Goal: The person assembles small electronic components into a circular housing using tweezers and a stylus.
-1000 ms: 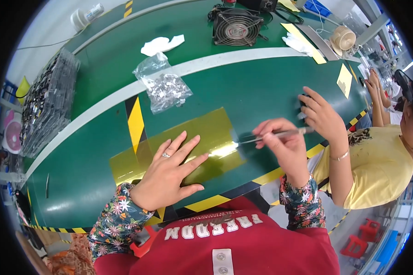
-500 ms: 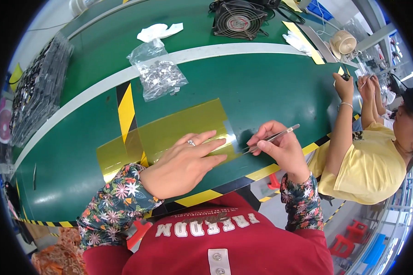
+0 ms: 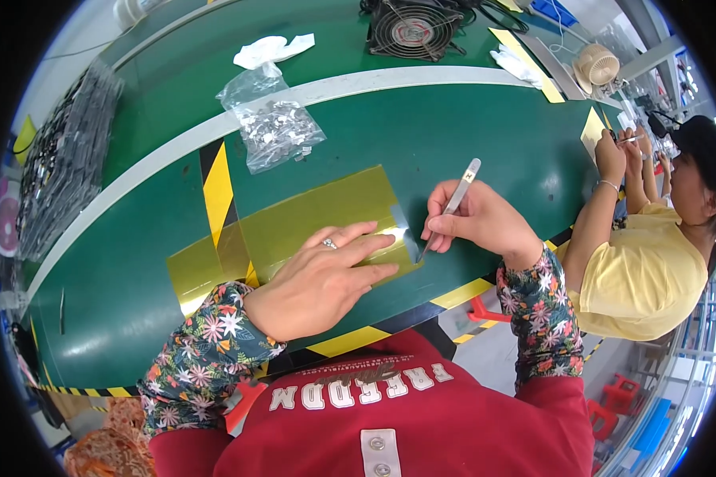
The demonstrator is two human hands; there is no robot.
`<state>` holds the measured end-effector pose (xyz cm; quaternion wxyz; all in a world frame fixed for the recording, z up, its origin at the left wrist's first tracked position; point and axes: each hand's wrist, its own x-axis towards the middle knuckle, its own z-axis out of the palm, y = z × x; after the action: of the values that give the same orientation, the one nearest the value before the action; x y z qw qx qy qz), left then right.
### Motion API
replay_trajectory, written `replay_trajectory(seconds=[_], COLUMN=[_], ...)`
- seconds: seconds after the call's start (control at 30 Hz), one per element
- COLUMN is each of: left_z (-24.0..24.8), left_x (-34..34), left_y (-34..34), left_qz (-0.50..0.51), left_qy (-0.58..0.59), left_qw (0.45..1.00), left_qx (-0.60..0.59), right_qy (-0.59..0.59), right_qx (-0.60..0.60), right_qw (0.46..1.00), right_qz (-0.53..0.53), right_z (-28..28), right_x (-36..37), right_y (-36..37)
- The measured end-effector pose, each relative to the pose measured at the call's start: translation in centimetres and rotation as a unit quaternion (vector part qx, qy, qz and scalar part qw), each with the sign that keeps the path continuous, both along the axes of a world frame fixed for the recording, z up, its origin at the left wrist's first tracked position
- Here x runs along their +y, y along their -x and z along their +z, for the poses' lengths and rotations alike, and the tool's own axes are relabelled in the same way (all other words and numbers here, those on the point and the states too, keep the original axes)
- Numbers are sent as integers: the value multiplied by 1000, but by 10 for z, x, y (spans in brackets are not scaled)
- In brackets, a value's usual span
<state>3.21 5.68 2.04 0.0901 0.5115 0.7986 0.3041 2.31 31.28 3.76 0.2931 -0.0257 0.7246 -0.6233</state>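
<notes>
A long, see-through yellow film sheet (image 3: 318, 209) lies on the green table, with a bluish strip (image 3: 402, 222) along its right end. My left hand (image 3: 318, 278) rests flat on the sheet's near edge, fingers stretched toward that strip, a ring on one finger. In my right hand (image 3: 473, 219) a pair of metal tweezers (image 3: 453, 199) is pinched between thumb and fingers. The tweezers slant down, their tips at the strip's lower end by the sheet's corner. Whether anything sits between the tips is too small to tell.
A clear plastic bag (image 3: 280, 133) of small silvery pieces lies beyond the sheet. Further back are white gloves (image 3: 272, 51) and a black fan (image 3: 412, 32). Stacked clear trays (image 3: 71, 151) stand at the left. A co-worker in yellow (image 3: 640, 270) sits at the right.
My right hand has turned the tweezers steeper and brought their tips against the strip's lower end. My left hand has stayed on the sheet. The co-worker's arms have shifted.
</notes>
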Motion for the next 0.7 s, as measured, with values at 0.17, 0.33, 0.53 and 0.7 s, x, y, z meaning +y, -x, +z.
replay_trajectory(seconds=[0.17, 0.33, 0.53, 0.7], left_z=[1, 1, -3, -2], left_x=[1, 0, -3, -10], left_y=[2, 3, 10, 25], left_qz=[-6, -7, -19, -46], left_qy=[11, 17, 19, -10], left_qw=[1000, 1000, 1000, 995], left_qx=[1, 3, -6, -89], right_qy=[17, 32, 151, 250], right_qx=[-16, -32, -67, -49], right_qw=[1000, 999, 986, 967], right_qz=[-4, -27, -15, 2], right_z=[-4, -5, -8, 3], right_x=[2, 2, 6, 7], right_y=[4, 4, -3, -18])
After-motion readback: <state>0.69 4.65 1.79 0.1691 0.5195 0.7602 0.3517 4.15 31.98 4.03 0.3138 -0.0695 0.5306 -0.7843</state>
